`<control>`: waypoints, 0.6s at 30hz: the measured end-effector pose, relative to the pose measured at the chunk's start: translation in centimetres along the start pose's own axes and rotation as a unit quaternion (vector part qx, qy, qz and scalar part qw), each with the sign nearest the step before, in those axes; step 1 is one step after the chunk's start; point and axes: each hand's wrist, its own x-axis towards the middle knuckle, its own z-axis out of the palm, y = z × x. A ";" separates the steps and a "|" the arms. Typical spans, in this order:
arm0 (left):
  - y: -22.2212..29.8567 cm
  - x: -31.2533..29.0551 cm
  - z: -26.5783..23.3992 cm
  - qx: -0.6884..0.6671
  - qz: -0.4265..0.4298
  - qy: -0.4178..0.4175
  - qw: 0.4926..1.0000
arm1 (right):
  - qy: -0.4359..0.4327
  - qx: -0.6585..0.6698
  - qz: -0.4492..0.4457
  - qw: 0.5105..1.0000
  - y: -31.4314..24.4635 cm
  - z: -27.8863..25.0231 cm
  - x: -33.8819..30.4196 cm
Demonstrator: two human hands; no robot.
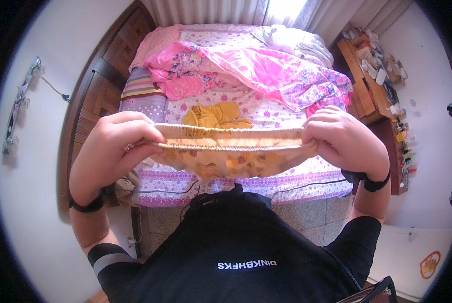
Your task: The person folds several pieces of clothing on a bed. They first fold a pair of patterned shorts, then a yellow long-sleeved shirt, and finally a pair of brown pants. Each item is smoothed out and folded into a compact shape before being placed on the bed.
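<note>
The left hand (110,146) is pinching a pale yellow cloth (236,162), whose elastic rim is stretching above the bed (274,118), its full shape being unclear. It is partly hiding a mustard cloth (216,117) behind. The right hand (347,139) is pinching the opposite end.

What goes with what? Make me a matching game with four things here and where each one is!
Things:
1. gathered-waist patterned garment
2. mustard-yellow cloth
3. pink floral blanket
4. striped, dotted pillow

Places:
A. in a small crumpled heap on the bed
B. beside the wooden headboard
C. held between the left hand and right hand
D. sprawled widely across the bed's far half

Pairs: 1-C, 2-A, 3-D, 4-B
</note>
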 end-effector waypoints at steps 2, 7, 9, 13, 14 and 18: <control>0.1 -0.3 -0.1 -0.003 0.032 0.010 0.999 | 0.007 0.035 -0.018 0.999 -0.4 0.3 0.0; -0.3 -1.3 0.6 -0.085 0.012 -0.041 0.995 | 0.019 0.029 -0.029 0.999 -1.0 2.0 -0.3; -0.5 -1.7 0.9 -0.087 0.010 -0.040 0.995 | 0.024 0.017 -0.019 0.999 -1.1 2.6 -0.6; -1.1 -2.0 1.1 -0.078 -0.020 -0.038 0.996 | 0.030 0.034 -0.005 0.999 -0.9 3.1 -1.0; -1.2 -2.0 1.0 -0.074 -0.030 -0.042 0.996 | 0.040 0.038 -0.008 0.998 -0.7 3.0 -1.0; -2.4 -0.8 0.2 0.038 0.002 -0.016 0.999 | 0.046 0.007 -0.004 0.999 0.7 1.7 -0.4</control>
